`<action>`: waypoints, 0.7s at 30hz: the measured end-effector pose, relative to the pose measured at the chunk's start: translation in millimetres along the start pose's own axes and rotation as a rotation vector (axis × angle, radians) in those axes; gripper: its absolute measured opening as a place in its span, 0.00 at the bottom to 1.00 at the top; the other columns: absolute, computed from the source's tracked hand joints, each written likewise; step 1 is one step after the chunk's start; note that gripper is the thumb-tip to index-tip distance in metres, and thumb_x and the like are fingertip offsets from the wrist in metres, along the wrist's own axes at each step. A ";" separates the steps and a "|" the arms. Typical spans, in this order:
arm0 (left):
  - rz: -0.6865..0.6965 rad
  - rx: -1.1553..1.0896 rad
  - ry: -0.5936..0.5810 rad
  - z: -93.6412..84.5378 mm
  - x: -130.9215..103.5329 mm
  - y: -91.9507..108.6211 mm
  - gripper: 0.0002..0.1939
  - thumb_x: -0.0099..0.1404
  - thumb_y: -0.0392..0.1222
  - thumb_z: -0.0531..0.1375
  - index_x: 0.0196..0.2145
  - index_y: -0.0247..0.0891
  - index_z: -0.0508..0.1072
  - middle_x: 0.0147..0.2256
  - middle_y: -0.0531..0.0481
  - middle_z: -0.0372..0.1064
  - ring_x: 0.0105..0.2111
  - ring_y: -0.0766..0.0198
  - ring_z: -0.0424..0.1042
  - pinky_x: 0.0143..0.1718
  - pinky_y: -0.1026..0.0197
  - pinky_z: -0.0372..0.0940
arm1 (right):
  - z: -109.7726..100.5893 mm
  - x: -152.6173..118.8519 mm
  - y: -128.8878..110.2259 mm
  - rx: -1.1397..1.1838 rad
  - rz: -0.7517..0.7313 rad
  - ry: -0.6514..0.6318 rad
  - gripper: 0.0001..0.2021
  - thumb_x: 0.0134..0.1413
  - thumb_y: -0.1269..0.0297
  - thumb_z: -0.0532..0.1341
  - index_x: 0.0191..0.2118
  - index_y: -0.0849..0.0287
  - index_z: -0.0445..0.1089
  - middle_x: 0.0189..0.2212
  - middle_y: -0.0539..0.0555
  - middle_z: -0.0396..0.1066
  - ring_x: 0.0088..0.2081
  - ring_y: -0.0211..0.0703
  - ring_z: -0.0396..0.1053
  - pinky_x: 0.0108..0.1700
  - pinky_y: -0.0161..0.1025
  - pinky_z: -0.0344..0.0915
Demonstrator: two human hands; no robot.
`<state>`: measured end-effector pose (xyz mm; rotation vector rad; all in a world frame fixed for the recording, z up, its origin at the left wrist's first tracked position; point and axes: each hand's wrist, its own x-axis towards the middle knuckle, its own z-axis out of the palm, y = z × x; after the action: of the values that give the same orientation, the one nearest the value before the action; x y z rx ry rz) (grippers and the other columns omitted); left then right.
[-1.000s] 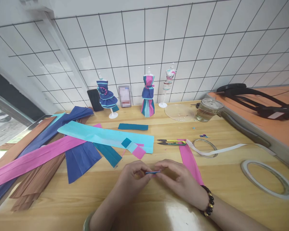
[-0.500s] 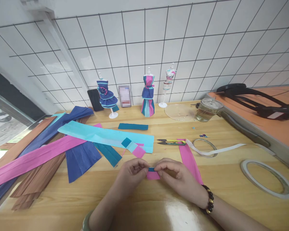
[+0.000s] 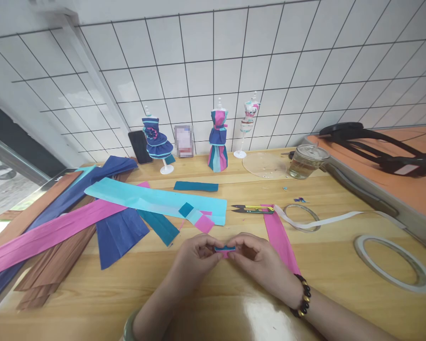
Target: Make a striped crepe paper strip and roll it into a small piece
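Observation:
Between my two hands is a small folded piece of crepe paper (image 3: 225, 248), teal along the top with pink beneath. My left hand (image 3: 203, 253) pinches its left end between thumb and fingers. At the right end, my right hand (image 3: 250, 253) pinches it the same way. Just beyond my hands lies a joined strip of teal, light blue and pink paper squares (image 3: 195, 218), partly on a long light blue strip (image 3: 156, 201). Yellow-and-black thread snips (image 3: 253, 210) rest beyond my right hand, touching a pink paper strip (image 3: 279, 237).
Dressed miniature mannequins stand by the tiled wall, one in blue (image 3: 158, 139), one multicoloured (image 3: 218, 142). Pink, blue and brown paper strips (image 3: 57, 265) pile up at left. Two tape rolls (image 3: 360, 255) and a lidded glass cup (image 3: 307, 163) sit at right.
The paper has turned in my fingers, so less pink and a wider teal edge show. My right hand has shifted slightly left, its thumb now nearer the left thumb.

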<state>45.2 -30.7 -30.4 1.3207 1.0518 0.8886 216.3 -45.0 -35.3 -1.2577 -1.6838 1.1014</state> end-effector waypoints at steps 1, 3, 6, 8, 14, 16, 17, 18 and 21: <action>-0.009 -0.002 -0.001 -0.3 0.2 -1.1 0.06 0.50 0.37 0.63 0.28 0.35 0.73 0.26 0.51 0.71 0.26 0.67 0.68 0.29 0.64 0.62 | -0.1 0.2 -0.3 -0.007 -0.004 0.003 0.05 0.50 0.66 0.60 0.34 0.58 0.71 0.30 0.53 0.71 0.32 0.41 0.68 0.35 0.36 0.65; -0.011 0.010 0.003 -1.2 0.4 -1.9 0.06 0.50 0.37 0.63 0.28 0.35 0.73 0.27 0.50 0.72 0.27 0.66 0.69 0.30 0.64 0.63 | -0.9 0.6 -1.8 -0.022 -0.017 0.000 0.05 0.50 0.65 0.60 0.34 0.58 0.72 0.30 0.53 0.72 0.33 0.41 0.68 0.35 0.36 0.65; -0.004 0.069 0.026 -2.2 0.1 0.8 0.05 0.49 0.38 0.63 0.27 0.34 0.73 0.26 0.50 0.72 0.27 0.65 0.69 0.30 0.64 0.63 | -2.5 0.6 -4.9 -0.039 -0.028 -0.010 0.06 0.51 0.65 0.59 0.34 0.57 0.72 0.31 0.53 0.72 0.34 0.42 0.68 0.37 0.37 0.65; 0.006 0.106 0.039 -2.6 -0.1 3.9 0.05 0.50 0.38 0.63 0.27 0.35 0.74 0.26 0.49 0.73 0.27 0.64 0.69 0.30 0.63 0.63 | -3.7 0.1 -6.7 -0.040 -0.026 -0.017 0.06 0.52 0.64 0.59 0.34 0.57 0.73 0.31 0.54 0.72 0.35 0.42 0.69 0.38 0.38 0.65; 0.061 0.152 0.055 -2.7 -0.2 6.7 0.05 0.51 0.39 0.62 0.26 0.36 0.75 0.26 0.49 0.73 0.28 0.63 0.70 0.30 0.63 0.64 | -5.9 -1.2 -7.1 -0.057 -0.027 -0.033 0.07 0.53 0.63 0.58 0.33 0.57 0.73 0.31 0.53 0.72 0.34 0.42 0.69 0.37 0.37 0.64; 0.066 0.168 0.054 -3.3 0.1 5.4 0.05 0.52 0.39 0.62 0.26 0.36 0.75 0.26 0.49 0.72 0.28 0.63 0.69 0.31 0.62 0.64 | -6.2 -1.1 -7.1 -0.054 -0.020 -0.032 0.07 0.54 0.63 0.57 0.33 0.58 0.73 0.30 0.53 0.72 0.33 0.42 0.68 0.36 0.37 0.64; 0.069 0.188 0.054 -3.9 0.3 4.7 0.05 0.52 0.39 0.61 0.26 0.35 0.75 0.26 0.48 0.71 0.28 0.63 0.69 0.31 0.62 0.64 | -6.4 -1.0 -7.4 -0.049 -0.017 -0.032 0.07 0.54 0.63 0.57 0.32 0.58 0.72 0.29 0.53 0.72 0.32 0.41 0.68 0.35 0.37 0.64; 0.075 0.212 0.053 -4.6 0.5 4.1 0.04 0.53 0.39 0.61 0.26 0.35 0.75 0.26 0.48 0.71 0.29 0.63 0.69 0.32 0.62 0.64 | -6.5 -0.8 -7.8 -0.043 -0.016 -0.031 0.07 0.54 0.63 0.57 0.32 0.58 0.72 0.28 0.53 0.71 0.32 0.41 0.68 0.34 0.36 0.64; 0.120 0.228 0.043 -6.3 0.8 2.7 0.04 0.53 0.39 0.61 0.26 0.35 0.74 0.30 0.47 0.70 0.32 0.62 0.68 0.34 0.62 0.64 | -6.8 0.0 -9.2 -0.020 -0.038 -0.030 0.08 0.54 0.62 0.57 0.30 0.59 0.71 0.29 0.53 0.70 0.32 0.40 0.67 0.35 0.36 0.63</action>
<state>39.7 -27.7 -27.5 1.5739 1.1426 0.9095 219.5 -44.9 -24.3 -1.2224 -1.7376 1.0889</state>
